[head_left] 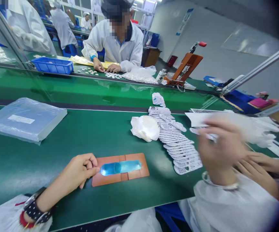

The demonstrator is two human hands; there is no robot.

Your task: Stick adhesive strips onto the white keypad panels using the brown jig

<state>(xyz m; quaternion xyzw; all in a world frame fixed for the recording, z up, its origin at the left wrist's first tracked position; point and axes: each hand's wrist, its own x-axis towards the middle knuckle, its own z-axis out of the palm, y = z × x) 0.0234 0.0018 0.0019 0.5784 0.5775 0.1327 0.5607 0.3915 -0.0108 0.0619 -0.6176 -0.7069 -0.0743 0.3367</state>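
Observation:
My left hand [82, 169] rests at the left end of an orange-brown fixture [137, 174], its fingers curled and thumb and forefinger together at the fixture's edge. A shiny blue strip [121, 167] lies in the fixture's recess. To the right, my right hand [220, 145] is raised and smeared by motion, near a white sheet [198, 119]; what it holds, if anything, is unclear. Between the hands lies a long overlapping row of white printed pieces [175, 138], with a crumpled white wrapper holding a round stack [145, 128] beside it.
A plastic-wrapped block [25, 117] lies at the left. Another person's hands [259, 169] rest beside my right forearm. Across the green belt [81, 91], a person in white handles small white pieces [112, 75], near a blue basket [53, 65] and an orange press [186, 67].

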